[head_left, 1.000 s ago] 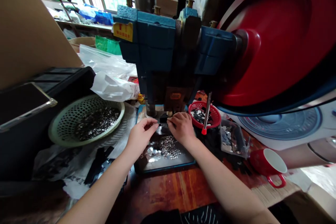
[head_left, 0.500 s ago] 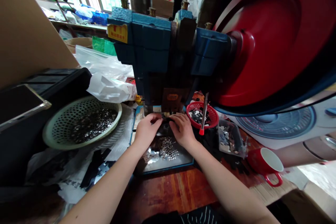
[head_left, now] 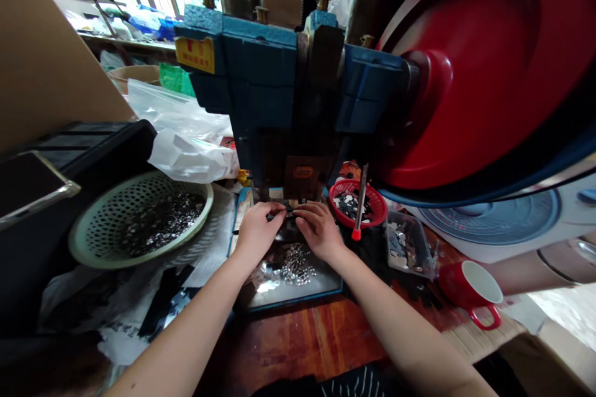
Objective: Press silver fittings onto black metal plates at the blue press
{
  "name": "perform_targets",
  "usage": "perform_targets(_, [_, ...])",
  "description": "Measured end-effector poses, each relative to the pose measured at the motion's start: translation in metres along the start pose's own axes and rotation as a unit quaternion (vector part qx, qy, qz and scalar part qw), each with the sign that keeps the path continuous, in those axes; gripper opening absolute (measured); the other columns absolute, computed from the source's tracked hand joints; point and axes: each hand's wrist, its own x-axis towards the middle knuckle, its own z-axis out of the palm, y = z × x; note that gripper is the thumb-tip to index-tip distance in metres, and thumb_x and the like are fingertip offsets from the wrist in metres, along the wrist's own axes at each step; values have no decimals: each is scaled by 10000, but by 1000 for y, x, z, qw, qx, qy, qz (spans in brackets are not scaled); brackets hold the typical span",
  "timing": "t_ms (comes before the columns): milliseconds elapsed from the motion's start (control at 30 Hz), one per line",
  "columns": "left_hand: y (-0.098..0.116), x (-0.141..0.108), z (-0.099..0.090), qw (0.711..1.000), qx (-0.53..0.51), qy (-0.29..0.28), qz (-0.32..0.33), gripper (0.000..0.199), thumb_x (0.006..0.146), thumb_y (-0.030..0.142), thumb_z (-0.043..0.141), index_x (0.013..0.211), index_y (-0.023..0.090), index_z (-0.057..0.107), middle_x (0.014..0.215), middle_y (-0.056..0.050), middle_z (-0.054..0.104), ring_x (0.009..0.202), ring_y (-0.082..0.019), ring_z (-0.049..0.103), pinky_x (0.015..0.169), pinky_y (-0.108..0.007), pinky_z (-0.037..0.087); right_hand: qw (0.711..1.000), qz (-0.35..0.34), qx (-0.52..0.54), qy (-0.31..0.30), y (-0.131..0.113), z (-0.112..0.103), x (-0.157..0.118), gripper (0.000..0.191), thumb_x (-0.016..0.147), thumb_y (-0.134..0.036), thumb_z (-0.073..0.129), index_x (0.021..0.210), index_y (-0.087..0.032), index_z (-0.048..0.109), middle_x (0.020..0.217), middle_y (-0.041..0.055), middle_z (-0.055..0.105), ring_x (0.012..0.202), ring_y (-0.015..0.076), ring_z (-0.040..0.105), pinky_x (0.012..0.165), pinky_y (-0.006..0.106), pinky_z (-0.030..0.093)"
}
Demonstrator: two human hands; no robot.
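Note:
My left hand (head_left: 257, 231) and my right hand (head_left: 318, 228) meet fingertip to fingertip at the base of a blue press machine (head_left: 288, 87), right under its ram. Both pinch a small dark piece (head_left: 285, 215) between them; the piece is mostly hidden by the fingers. Just below the hands a shallow metal tray (head_left: 321, 285) holds a pile of small shiny metal parts (head_left: 291, 263).
A pale green perforated basket (head_left: 93, 248) of metal parts sits at left. A small red basket (head_left: 375, 205), a red-tipped lever (head_left: 357, 208), a clear box (head_left: 404, 245) and a red mug (head_left: 470, 291) stand at right. A big red flywheel (head_left: 484, 56) looms above right.
Both hands have moved forward from over the tray to the press base, still pinching the small piece. The view has shifted slightly to the right.

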Motion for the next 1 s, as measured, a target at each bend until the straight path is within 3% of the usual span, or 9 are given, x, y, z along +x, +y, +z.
perform_targets(367, [-10, 5, 6, 1000, -1, -15, 2, 235, 775, 321, 552, 911, 208, 705, 940, -59, 688, 949, -253, 599, 887, -400, 448, 987, -32, -152, -42, -16, -8, 3, 243, 908, -390, 524, 1081, -291, 663, 1128, 17, 666, 1192, 267, 468, 1115, 573, 149])
perform_targets(500, [-11, 8, 8, 1000, -16, -22, 4, 222, 768, 299, 555, 902, 201, 703, 929, -56, 686, 941, -243, 603, 868, -378, 461, 992, -5, -123, -33, -18, -6, 7, 200, 896, -366, 546, 1011, -281, 686, 1105, 19, 671, 1179, 266, 480, 1102, 557, 208])
perform_targets(633, [-13, 4, 3, 999, -28, 16, -6, 266, 793, 352, 561, 973, 186, 667, 976, -64, 671, 902, -225, 603, 832, -362, 471, 997, 65, 15, 28, -7, -9, -8, 257, 914, -344, 483, 1041, -232, 677, 1129, 64, 654, 1124, 243, 533, 1021, 468, 369])
perform_targets(700, [-13, -3, -5, 999, -32, 41, -15, 305, 825, 395, 530, 1005, 176, 642, 979, -72, 655, 858, -216, 598, 786, -356, 478, 975, 159, 131, 81, 1, -14, -25, 306, 914, -399, 462, 1020, -208, 677, 1042, 83, 677, 1026, 230, 590, 957, 427, 428])
perform_targets(800, [-11, -17, -19, 998, -28, 53, 0, 268, 849, 404, 511, 936, 194, 651, 953, -60, 636, 891, -215, 584, 815, -358, 460, 890, 304, 309, 139, 9, -24, -56, 437, 894, -541, 428, 938, -188, 681, 904, 87, 703, 893, 229, 644, 867, 401, 481])
perform_targets(867, [-10, -26, -24, 998, -6, 40, 43, 224, 853, 382, 525, 892, 212, 666, 954, -50, 625, 949, -220, 569, 878, -377, 430, 853, 332, 373, 152, 9, -32, -72, 502, 891, -590, 390, 919, -183, 683, 887, 88, 707, 867, 229, 655, 844, 395, 491])
perform_targets(1000, [-7, -35, -23, 994, 42, 12, 102, 200, 859, 349, 546, 967, 241, 675, 1003, -48, 595, 996, -226, 547, 915, -404, 407, 837, 313, 425, 146, 2, -45, -84, 486, 892, -587, 412, 955, -194, 690, 893, 73, 712, 891, 224, 651, 861, 382, 473])
